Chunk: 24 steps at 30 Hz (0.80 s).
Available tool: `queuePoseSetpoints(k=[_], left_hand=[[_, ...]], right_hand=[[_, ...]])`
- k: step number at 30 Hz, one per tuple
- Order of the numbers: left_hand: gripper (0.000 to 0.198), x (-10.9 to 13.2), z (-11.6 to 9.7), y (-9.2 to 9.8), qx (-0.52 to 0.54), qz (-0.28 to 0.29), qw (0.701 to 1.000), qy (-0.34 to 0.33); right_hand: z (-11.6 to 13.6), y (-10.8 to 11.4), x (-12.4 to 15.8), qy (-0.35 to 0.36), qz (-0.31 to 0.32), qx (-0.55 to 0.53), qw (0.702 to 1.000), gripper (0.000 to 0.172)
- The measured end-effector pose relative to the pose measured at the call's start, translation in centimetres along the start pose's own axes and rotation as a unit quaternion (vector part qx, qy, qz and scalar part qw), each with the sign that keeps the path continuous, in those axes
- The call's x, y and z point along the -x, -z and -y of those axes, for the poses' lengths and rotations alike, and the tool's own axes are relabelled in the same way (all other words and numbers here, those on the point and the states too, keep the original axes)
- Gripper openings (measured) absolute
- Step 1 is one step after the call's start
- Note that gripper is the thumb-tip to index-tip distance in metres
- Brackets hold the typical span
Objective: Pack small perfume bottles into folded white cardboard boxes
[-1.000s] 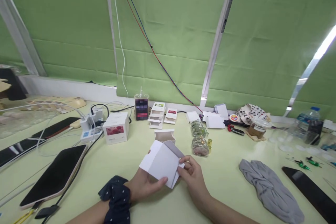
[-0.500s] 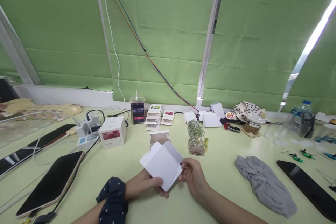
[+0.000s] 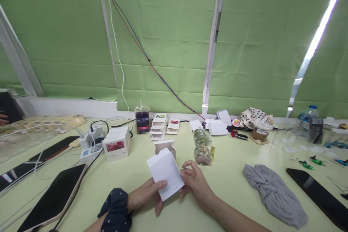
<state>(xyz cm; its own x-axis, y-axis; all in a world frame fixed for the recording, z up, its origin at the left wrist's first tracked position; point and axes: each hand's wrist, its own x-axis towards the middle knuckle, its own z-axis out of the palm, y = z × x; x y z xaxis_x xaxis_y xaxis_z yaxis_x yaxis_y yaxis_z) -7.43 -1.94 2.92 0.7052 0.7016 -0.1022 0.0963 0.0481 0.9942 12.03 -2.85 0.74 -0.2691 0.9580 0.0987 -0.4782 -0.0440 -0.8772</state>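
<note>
Both my hands hold a small white cardboard box just above the pale green table. My left hand, with a dark dotted scrunchie on the wrist, grips its lower left edge, thumb on the front face. My right hand pinches its right side with curled fingers. The box now looks folded into a narrow upright shape with a flap at the top. Behind it stands an open white box, and to its right lie two glass jars.
A tablet, power strip with cables and a white carton sit left. Stacked small boxes and a drink cup stand at the back. A grey cloth, a black phone and a water bottle lie right.
The flat, spread-open cardboard has been folded together into a narrower box shape between my hands. The view has drifted slightly, and my hands stay in the same spot.
</note>
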Motion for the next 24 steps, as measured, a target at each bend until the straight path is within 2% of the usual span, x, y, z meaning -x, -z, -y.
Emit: queuePoseSetpoints(k=[3, 7, 9, 11, 14, 18, 19, 21, 24], left_hand=[[0.065, 0.1, -0.1, 0.0, -0.019, -0.006, 1.000, -0.011], [0.064, 0.2, 0.5, 0.2, -0.064, -0.078, 0.995, -0.001], [0.061, 0.2, 0.6, 0.2, -0.105, -0.089, 0.990, -0.006], [0.056, 0.2, 0.3, 0.1, -0.162, -0.077, 0.983, -0.045], [0.052, 0.3, -0.8, -0.2, -0.245, -0.062, 0.959, -0.124], [0.054, 0.8, -1.5, 0.2, -0.337, -0.075, 0.925, -0.160], [0.052, 1.0, -1.5, 0.5, -0.359, -0.100, 0.911, -0.176], [0.043, 1.2, -1.4, 1.1, -0.402, -0.199, 0.866, -0.222], [0.032, 1.1, -1.7, 1.8, -0.452, -0.389, 0.756, -0.270]], right_hand=[[0.0, 0.4, 0.0, -0.004, 0.060, 0.050, 0.997, 0.049], [0.0, 0.9, 0.0, -0.029, 0.130, 0.123, 0.983, 0.044], [-0.1, 0.9, 0.2, -0.031, 0.134, 0.146, 0.980, 0.047], [-0.2, 0.7, 0.5, -0.014, 0.128, 0.154, 0.980, 0.051], [-0.4, 0.2, 0.9, 0.008, 0.123, 0.151, 0.981, 0.053], [-0.8, 0.1, 1.1, -0.005, 0.097, 0.147, 0.984, 0.053], [-0.9, 0.2, 1.0, -0.010, 0.086, 0.141, 0.986, 0.056], [-1.0, 0.4, 0.8, -0.018, 0.056, 0.119, 0.991, 0.061], [-0.9, 0.5, 0.4, -0.027, 0.017, 0.088, 0.996, 0.067]])
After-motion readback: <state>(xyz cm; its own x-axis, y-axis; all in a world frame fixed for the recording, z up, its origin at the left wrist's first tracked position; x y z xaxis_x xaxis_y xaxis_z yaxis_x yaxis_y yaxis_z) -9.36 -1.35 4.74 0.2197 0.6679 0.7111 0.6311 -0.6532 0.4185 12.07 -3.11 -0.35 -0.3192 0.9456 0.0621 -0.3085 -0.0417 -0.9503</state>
